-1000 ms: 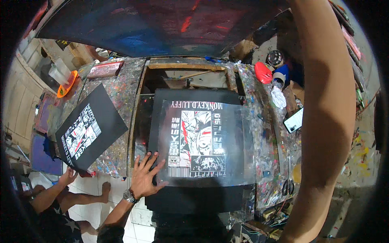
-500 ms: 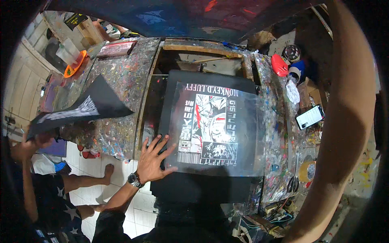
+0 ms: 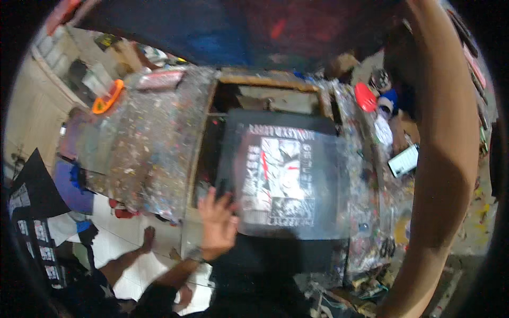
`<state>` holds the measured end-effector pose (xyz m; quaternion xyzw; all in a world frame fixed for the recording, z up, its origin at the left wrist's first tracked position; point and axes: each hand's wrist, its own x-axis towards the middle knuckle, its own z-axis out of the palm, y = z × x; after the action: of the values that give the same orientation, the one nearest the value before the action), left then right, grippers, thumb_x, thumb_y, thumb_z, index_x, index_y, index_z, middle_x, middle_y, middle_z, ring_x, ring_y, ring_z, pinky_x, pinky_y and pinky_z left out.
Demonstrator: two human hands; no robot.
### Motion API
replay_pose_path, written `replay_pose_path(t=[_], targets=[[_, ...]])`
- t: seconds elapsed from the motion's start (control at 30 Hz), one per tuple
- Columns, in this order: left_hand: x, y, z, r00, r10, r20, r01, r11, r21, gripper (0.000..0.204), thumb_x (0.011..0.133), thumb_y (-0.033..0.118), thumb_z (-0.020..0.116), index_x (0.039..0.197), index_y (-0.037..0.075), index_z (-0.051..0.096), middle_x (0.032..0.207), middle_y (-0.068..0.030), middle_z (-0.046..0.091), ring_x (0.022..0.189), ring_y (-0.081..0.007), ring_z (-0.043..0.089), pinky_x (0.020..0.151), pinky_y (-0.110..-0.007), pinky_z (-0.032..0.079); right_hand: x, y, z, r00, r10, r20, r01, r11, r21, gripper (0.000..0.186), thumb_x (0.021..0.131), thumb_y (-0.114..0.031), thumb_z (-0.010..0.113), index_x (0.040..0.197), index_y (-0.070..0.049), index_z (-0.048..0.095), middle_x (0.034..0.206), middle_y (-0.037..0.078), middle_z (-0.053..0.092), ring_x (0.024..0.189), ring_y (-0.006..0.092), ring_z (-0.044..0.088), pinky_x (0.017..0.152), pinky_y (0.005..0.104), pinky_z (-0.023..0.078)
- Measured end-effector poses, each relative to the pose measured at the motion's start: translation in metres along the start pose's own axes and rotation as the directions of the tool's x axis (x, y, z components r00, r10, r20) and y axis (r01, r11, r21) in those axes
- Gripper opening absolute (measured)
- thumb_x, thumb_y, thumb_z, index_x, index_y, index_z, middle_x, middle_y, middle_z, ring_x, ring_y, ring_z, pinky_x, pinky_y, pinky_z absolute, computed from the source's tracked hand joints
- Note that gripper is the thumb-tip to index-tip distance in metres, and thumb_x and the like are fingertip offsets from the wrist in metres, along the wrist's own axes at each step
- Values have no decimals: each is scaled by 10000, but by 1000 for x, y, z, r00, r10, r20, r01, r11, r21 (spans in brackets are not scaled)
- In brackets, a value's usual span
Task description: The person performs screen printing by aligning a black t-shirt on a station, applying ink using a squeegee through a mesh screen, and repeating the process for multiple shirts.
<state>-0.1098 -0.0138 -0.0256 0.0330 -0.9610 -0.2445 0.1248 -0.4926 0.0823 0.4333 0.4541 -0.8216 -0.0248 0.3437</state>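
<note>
At the far left edge of the view, off the worktop, hang black printed shirts (image 3: 29, 212); I count at least two, though the blur hides any others. An orange tool (image 3: 107, 97) lies near the back left corner of the paint-spattered worktop (image 3: 143, 153), just one of its kind. The left hand (image 3: 217, 222) lies open, fingers spread and palm down, on the front left corner of the clear film sheet (image 3: 318, 212) that covers the printed black shirt (image 3: 281, 180); one film, one shirt on the board, which sits in the middle of the worktop toward its front edge. To do this step well, I judge the palm should press flat and stay put so that the film cannot creep over the print, with the pressure kept at the corner and off the picture itself. The raised frame (image 3: 222, 26) overhead, one only, is held up out of the way. The right arm (image 3: 445, 159) reaches up along the right side toward it; its hand is out of view, so I cannot tell whether it is open or gripping. At the back right corner stand a red lid (image 3: 366, 97) and a blue pot (image 3: 391, 97), one each, and near the right edge lies one phone (image 3: 404, 160).
</note>
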Motion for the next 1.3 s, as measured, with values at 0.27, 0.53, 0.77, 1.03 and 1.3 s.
replay_pose_path(t=[0.27,0.53,0.77,1.03,1.3], targets=[[104,113,-83,721,303,-623,-366,930,30,598,833,162,796,1392,86,598,1642,-208,351,1520,-509,266,1139,-717,280,-126,-93,-15,920,373,-116,-357,924,139,770,928,-676,575,1142,57,675,987,252,698,1018,438,674,873,546,520],[34,41,-153,948,308,-78,-265,902,339,350,726,176,809,999,102,602,945,-77,557,958,-295,582,930,-482,446,-322,-222,20,967,204,154,-238,939,250,552,889,-545,693,1179,-81,629,978,156,732,965,341,709,1043,617,413],[-53,-32,-48,992,124,4,-124,982,144,438,751,397,855,930,52,652,925,-118,572,885,-344,551,784,-469,438,-399,-300,94,781,42,624,-359,847,392,302,914,-343,675,1109,-118,627,943,126,703,906,311,718,920,567,504],[-49,-47,-42,984,174,40,-177,978,106,465,752,428,865,933,65,638,915,-97,537,887,-312,527,800,-448,410,-330,-216,255,976,163,142,-185,970,157,239,859,-241,721,1030,-103,625,913,97,662,905,292,684,911,557,479],[-40,-43,-42,991,113,69,-117,991,67,466,763,455,843,963,70,674,899,-85,537,881,-292,523,769,-418,388,-302,-176,260,945,-39,326,-78,938,339,371,894,-382,743,1095,-98,612,809,113,685,740,314,701,659,445,548]])
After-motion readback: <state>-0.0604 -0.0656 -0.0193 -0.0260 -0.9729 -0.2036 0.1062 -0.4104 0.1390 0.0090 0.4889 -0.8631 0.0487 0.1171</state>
